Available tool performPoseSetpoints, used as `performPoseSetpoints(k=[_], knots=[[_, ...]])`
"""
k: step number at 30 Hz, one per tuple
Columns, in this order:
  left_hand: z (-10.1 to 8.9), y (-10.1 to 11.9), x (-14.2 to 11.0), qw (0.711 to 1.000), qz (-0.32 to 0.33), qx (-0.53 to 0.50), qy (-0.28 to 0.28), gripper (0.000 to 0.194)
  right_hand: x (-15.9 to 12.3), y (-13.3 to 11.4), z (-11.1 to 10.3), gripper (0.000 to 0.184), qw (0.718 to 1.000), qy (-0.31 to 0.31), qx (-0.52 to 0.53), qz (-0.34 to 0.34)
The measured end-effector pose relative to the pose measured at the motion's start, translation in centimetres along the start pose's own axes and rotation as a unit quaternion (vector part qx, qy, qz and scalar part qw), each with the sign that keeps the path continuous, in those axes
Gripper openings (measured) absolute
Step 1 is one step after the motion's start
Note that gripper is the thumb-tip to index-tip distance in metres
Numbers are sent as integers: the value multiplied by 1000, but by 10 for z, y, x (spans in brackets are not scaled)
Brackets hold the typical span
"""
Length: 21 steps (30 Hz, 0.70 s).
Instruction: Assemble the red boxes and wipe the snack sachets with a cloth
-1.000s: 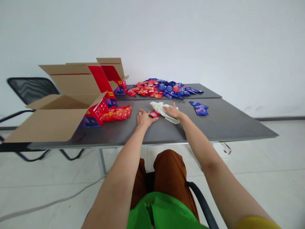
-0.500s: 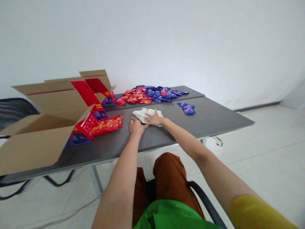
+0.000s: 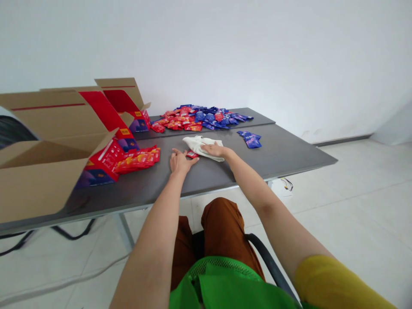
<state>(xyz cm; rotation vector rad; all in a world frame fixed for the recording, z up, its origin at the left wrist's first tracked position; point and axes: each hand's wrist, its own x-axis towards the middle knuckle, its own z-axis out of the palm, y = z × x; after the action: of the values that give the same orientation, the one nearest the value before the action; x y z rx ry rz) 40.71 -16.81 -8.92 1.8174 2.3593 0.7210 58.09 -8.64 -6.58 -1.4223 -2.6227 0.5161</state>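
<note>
A white cloth [image 3: 203,148] lies loosely folded on the dark table in front of me. My right hand [image 3: 215,150] rests flat on top of it, fingers stretched out. From under the cloth's left side pokes a small red packet [image 3: 192,154], partly covered. Just left of that packet is my left hand [image 3: 180,162], thumb and fingers spread, the thumb at the packet's near edge. A row of overlapping red packets [image 3: 140,161] lies further left, against an open carton.
Open cardboard cartons [image 3: 41,182] with raised flaps line the table's left side. At the back is a heap of red packets [image 3: 182,118] and blue packets [image 3: 209,116]. A few blue packets [image 3: 251,139] lie apart on the right. The table's front edge [image 3: 206,193] runs above my knees.
My left hand has drawn away from the cloth and its fingers have spread. The red packet now shows at the cloth's edge. My right hand stays on the cloth; the view has shifted slightly.
</note>
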Motion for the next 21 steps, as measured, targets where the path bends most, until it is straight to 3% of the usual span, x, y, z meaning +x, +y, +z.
performPoseSetpoints(k=[6,11,15,17,19,21], knots=[[0,0,-2,1000,15,9,2,96,1,11,3,55,999,22,-39,24],[-2,2,-3,1000,8,0,2,100,7,-7,14,56,996,39,-54,-64],[-5,2,-5,1000,-12,-4,20,105,2,-17,10,47,993,-4,39,-110],[-7,2,-7,1000,5,7,26,88,-6,-13,3,44,988,2,129,-90],[-9,4,-11,999,33,33,20,64,-14,-5,-2,44,973,50,219,-54],[-11,8,-15,996,61,67,10,45,-20,1,-5,47,965,103,241,-4]])
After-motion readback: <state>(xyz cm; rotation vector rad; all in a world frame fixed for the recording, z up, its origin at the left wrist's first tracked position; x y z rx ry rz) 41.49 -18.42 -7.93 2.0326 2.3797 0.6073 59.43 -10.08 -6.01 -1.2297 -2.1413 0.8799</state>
